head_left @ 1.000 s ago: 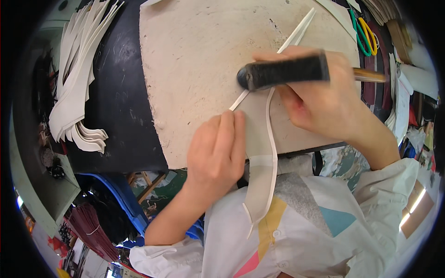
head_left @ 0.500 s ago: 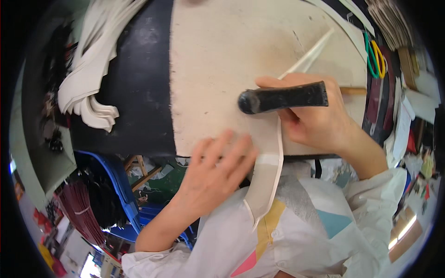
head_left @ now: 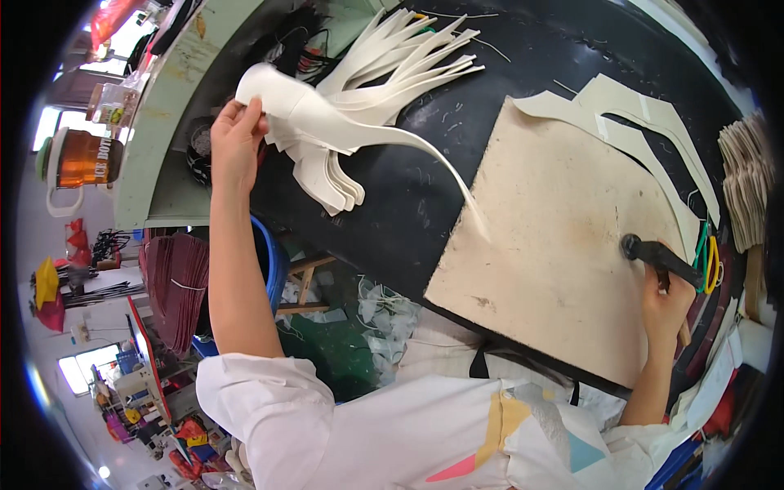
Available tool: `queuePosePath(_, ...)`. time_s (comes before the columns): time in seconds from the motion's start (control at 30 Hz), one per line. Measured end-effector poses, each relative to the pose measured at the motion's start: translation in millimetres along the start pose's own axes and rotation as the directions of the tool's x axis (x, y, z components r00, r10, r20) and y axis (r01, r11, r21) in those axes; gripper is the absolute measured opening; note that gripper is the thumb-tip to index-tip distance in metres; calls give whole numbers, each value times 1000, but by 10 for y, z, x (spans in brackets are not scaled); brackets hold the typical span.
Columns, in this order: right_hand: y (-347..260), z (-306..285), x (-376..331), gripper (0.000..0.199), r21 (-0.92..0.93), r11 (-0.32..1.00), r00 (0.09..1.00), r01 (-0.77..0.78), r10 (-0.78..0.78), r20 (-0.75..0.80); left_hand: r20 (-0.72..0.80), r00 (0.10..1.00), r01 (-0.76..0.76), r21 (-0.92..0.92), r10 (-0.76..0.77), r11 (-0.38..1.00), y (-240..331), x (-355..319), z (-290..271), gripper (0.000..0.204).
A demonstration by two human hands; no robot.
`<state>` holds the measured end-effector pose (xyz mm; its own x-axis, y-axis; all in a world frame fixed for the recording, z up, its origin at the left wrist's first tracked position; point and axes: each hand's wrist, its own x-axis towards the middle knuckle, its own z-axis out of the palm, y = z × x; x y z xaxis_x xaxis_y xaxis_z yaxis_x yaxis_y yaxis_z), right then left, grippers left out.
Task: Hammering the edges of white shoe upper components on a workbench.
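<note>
My left hand [head_left: 237, 143] reaches to the far left and pinches the wide end of a white curved leather-like piece [head_left: 282, 96]. The piece's narrow tail runs rightward down to the beige board [head_left: 555, 212]. Beneath it lies a pile of similar white pieces [head_left: 322, 184], partly covered. At the board's right side, my right hand [head_left: 665, 306] is closed round a hammer [head_left: 665, 260] with a black head and a round face. A bit of its wooden handle shows below the hand.
White cut pieces [head_left: 645, 147] lie along the board's far right edge. Green- and yellow-handled scissors [head_left: 709, 261] are beyond the hammer. A stack of beige strips [head_left: 745, 180] stands at the right rim. Dark red sheets [head_left: 175, 286] hang at the left, beside a blue chair [head_left: 273, 257].
The view has turned left. My left hand has gone from the board to the pile and taken hold of a white piece. The piece across the board's front edge is gone from there.
</note>
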<state>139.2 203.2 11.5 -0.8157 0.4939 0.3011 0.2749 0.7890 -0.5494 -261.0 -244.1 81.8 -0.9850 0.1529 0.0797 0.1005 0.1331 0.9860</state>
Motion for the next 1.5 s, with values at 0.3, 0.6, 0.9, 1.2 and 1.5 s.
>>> queuePosePath(0.3,87,48,-20,35,-156,981,988,113,-128,-91,-252,747,-137,847,615,513,-706,389,245,32)
queuePosePath(0.6,14,-133,-70,45,-45,996,996,80,-81,-27,633,769,-607,767,-91,208,78,-454,3665,59)
queuePosePath(0.9,447,-624,-427,32,-140,978,943,-157,107,-314,477,696,-701,289,537,652,110,-796,3269,19)
queuePosePath(1.2,658,-1470,-310,26,-113,933,742,-342,194,-642,833,552,301,-251,46,920,944,-1359,2554,19)
queuePosePath(1.5,-331,-399,225,47,-5,974,969,226,-224,104,776,631,-411,310,22,857,-111,-1793,3119,18)
